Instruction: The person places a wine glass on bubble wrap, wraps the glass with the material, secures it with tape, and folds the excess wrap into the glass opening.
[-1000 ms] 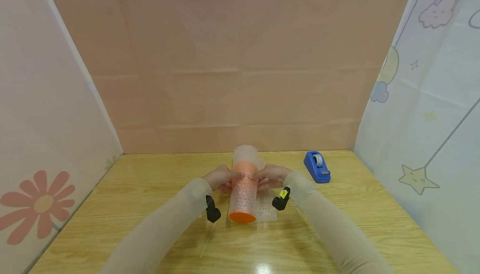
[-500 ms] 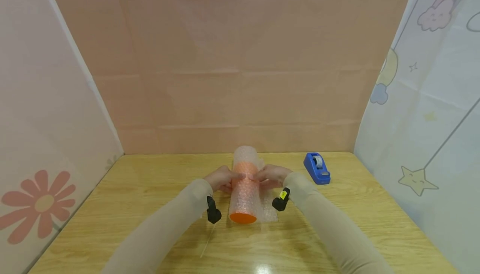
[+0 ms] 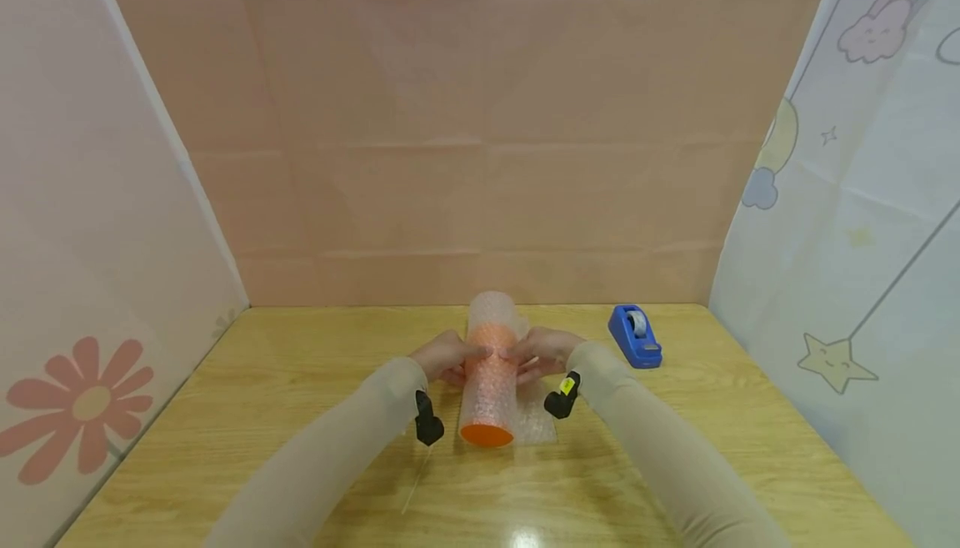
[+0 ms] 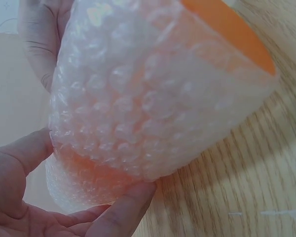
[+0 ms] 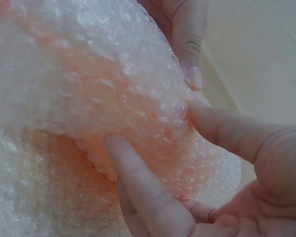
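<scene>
An orange cylinder-like object wrapped in bubble wrap [image 3: 489, 398] lies lengthwise on the table, its flat orange end [image 3: 487, 435] towards me. My left hand [image 3: 446, 354] grips its left side, thumb on top and fingers low along the side. From the right, my right hand [image 3: 546, 350] holds it likewise, the two thumbs nearly meeting on top. In the right wrist view, the right hand's thumb and fingers [image 5: 138, 182] press the bubble wrap around the orange part. A loose flap of bubble wrap [image 3: 536, 421] spreads on the table to the right. The undersides are hidden.
A blue tape dispenser [image 3: 635, 337] with a tape roll stands at the back right of the wooden table [image 3: 315, 381]. A thin pale strip [image 3: 415, 485] lies near the left forearm. A pinkish backdrop [image 3: 480, 131] rises behind the table, with patterned sheets at both sides.
Both hands stay at the same place on the wrapped object. The right hand's lower fingers show more plainly now than half a second ago, when wrap partly covered them.
</scene>
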Tool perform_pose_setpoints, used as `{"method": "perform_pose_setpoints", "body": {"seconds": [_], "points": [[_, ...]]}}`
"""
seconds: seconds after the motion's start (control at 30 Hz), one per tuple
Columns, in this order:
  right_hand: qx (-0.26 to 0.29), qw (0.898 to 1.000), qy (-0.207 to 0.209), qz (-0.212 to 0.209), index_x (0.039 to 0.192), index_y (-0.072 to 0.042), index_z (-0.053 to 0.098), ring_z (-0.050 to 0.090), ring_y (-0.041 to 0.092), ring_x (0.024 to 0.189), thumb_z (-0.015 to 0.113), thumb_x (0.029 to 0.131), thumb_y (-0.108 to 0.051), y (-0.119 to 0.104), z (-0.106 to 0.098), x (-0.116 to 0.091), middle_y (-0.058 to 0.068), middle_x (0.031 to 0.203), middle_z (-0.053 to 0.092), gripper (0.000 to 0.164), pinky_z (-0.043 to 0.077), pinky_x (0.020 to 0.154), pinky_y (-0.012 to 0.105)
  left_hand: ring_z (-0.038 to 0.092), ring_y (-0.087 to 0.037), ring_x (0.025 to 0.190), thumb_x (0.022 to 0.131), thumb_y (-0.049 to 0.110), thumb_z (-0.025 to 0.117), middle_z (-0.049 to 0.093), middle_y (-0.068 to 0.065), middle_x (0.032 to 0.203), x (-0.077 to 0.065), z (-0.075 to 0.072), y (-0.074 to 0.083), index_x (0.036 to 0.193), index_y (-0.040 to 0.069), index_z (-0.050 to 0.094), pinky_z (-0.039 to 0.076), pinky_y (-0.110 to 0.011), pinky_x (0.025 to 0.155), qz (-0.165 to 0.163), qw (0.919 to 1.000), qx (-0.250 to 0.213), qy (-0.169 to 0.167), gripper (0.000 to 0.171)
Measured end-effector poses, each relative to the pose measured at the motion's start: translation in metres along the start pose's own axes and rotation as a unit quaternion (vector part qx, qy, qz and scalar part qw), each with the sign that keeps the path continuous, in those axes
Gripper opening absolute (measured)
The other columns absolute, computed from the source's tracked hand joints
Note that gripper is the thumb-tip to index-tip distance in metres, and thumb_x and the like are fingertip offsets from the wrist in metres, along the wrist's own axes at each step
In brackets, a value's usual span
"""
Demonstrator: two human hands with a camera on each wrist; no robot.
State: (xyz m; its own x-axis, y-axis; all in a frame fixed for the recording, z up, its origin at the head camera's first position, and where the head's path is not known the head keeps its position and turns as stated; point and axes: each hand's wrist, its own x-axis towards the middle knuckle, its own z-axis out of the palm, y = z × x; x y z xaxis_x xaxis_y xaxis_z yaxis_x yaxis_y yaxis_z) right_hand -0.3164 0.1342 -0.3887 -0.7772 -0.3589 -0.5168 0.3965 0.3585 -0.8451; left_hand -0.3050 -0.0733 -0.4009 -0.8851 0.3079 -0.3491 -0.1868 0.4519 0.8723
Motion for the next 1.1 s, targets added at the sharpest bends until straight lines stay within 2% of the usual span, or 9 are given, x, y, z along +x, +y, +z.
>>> {"method": "perform_pose_setpoints", "body": {"seconds": [0.17,0.37,0.47,0.77,0.97,1.1], "points": [[0.028,1.0,-0.001,0.008,0.116,0.01,0.053,0.059,0.026,0.091,0.063,0.093,-0.01,-0.003,0.0,0.001,0.017,0.105,0.056,0.032,0.057,0.083,0.036,0.063,-0.018,0.078,0.091,0.032,0.066,0.064,-0.008,0.094,-0.001,-0.002,0.003,0.102,-0.003,0.066,0.058,-0.035,0.078,0.004,0.9999,0.01,0.0,0.037],[0.048,0.999,-0.005,0.008,0.135,0.01,0.033,0.058,0.032,0.103,0.062,0.094,-0.017,-0.003,-0.001,0.001,0.027,0.124,0.047,0.056,0.055,0.088,0.041,0.064,-0.019,0.08,0.092,0.03,0.065,0.064,-0.01,0.098,-0.004,-0.003,0.007,0.106,-0.004,0.064,0.058,-0.036,0.079,0.002,1.0,0.006,-0.005,0.037],[0.051,0.999,0.0,0.006,0.14,0.008,0.023,0.057,0.033,0.106,0.061,0.096,-0.022,-0.003,-0.001,0.001,0.029,0.127,0.044,0.066,0.055,0.089,0.042,0.063,-0.019,0.081,0.092,0.03,0.065,0.064,-0.01,0.099,-0.004,-0.004,0.008,0.107,-0.005,0.063,0.058,-0.036,0.079,0.0,1.0,0.006,-0.004,0.038],[0.029,1.0,0.012,0.003,0.129,0.01,0.036,0.058,0.028,0.096,0.06,0.096,-0.018,-0.002,0.003,0.001,0.021,0.113,0.05,0.05,0.057,0.084,0.038,0.067,-0.021,0.081,0.091,0.03,0.067,0.067,-0.013,0.101,-0.005,-0.003,0.008,0.109,-0.006,0.063,0.059,-0.036,0.076,0.0,0.9999,-0.008,-0.013,0.04],[0.027,1.0,0.012,0.006,0.132,0.009,0.033,0.059,0.028,0.095,0.059,0.096,-0.017,-0.003,0.002,0.0,0.022,0.113,0.051,0.052,0.057,0.083,0.039,0.067,-0.022,0.083,0.092,0.031,0.065,0.065,-0.014,0.103,0.001,-0.005,0.005,0.113,-0.007,0.061,0.059,-0.037,0.077,-0.003,0.9996,-0.013,-0.024,0.044],[0.036,0.999,0.001,0.002,0.132,0.011,0.03,0.059,0.029,0.096,0.06,0.095,-0.016,-0.001,0.001,0.001,0.024,0.113,0.05,0.054,0.057,0.084,0.039,0.066,-0.025,0.088,0.092,0.033,0.064,0.063,-0.017,0.109,0.006,-0.01,0.002,0.122,-0.009,0.054,0.058,-0.038,0.08,-0.02,0.9989,-0.027,-0.034,0.052]]}}
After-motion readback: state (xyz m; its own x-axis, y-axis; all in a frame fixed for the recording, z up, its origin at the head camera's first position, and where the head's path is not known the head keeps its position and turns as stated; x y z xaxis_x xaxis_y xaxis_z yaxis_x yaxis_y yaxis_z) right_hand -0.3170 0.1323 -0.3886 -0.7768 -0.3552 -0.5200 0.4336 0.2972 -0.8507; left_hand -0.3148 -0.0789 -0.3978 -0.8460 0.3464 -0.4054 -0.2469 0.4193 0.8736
